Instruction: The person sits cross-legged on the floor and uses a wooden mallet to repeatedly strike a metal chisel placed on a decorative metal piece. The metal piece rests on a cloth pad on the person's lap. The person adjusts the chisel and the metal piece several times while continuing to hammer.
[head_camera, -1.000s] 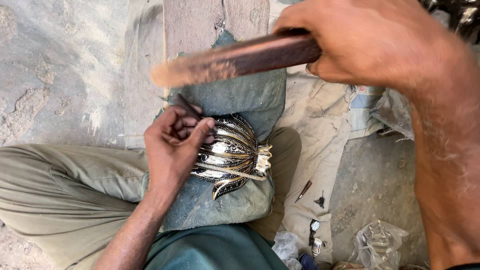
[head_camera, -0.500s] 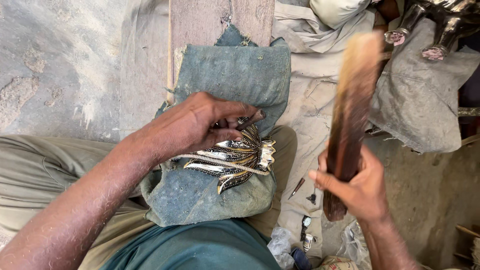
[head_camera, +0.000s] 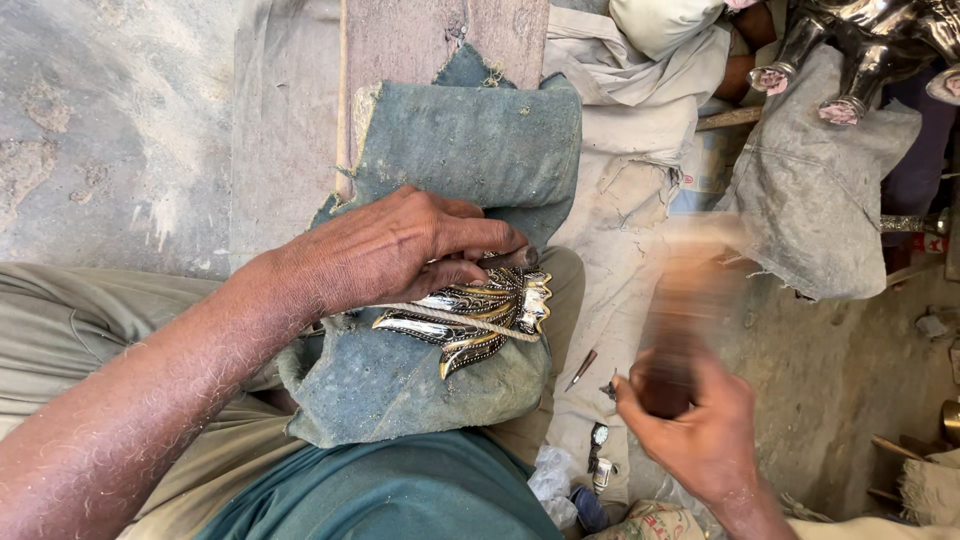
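Note:
A ribbed, shiny metal ornament (head_camera: 480, 318) with dark and gold grooves lies on a blue-green cloth pad (head_camera: 455, 170) over my lap. My left hand (head_camera: 395, 250) rests on the ornament's upper side and presses it down; a thin cord crosses the piece under my fingers. My right hand (head_camera: 700, 430) is off to the right, low over the floor, gripping a brown wooden stick (head_camera: 680, 320) that points up and is blurred by motion.
A wooden plank (head_camera: 420, 35) runs away beneath the pad. Small metal tools (head_camera: 582, 368) lie on the pale cloth to the right. A grey cloth (head_camera: 810, 190) with silvery metal figure legs (head_camera: 850, 60) sits at upper right. Bare concrete floor (head_camera: 110, 130) lies at left.
My right hand has swung the stick from above the pad down to the right side. My left hand shifted from pinching a small tool to lying flat over the ornament.

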